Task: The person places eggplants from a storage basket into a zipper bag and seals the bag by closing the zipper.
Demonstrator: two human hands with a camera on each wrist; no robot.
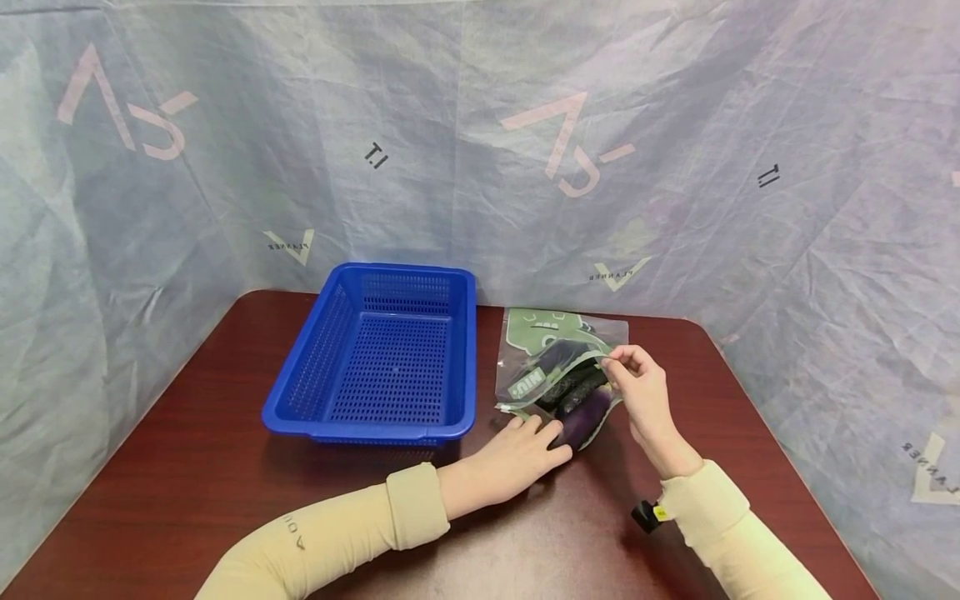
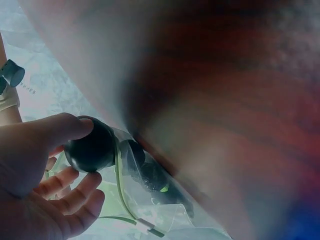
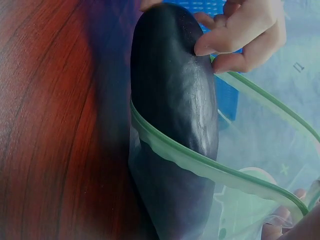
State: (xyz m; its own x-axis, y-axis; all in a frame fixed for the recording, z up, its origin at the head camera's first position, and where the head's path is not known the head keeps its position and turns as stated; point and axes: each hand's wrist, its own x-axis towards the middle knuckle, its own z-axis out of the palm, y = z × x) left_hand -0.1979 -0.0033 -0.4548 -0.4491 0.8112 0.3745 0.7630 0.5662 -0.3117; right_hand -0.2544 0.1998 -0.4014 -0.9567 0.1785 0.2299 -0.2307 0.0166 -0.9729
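A clear zip bag (image 1: pixel 525 329) with green print and a green-edged mouth lies at the right of the table. A dark purple eggplant (image 1: pixel 590 415) is partly inside it; its rounded end sticks out past the green rim (image 3: pixel 200 165) in the right wrist view. My left hand (image 1: pixel 510 462) grips that end of the eggplant (image 2: pixel 92 150), thumb on one side and fingertips on the other. My right hand (image 1: pixel 641 396) pinches the bag's mouth at its right corner and holds it up. Dark, bumpy vegetables (image 2: pixel 152 175) are inside the bag behind the eggplant.
A blue perforated plastic basket (image 1: pixel 390 367) stands left of the bag on the reddish-brown wooden table (image 1: pixel 195 433). Printed grey cloth (image 1: pixel 420 125) hangs behind and along both sides. A small black device (image 1: pixel 646 516) is at the right wrist.
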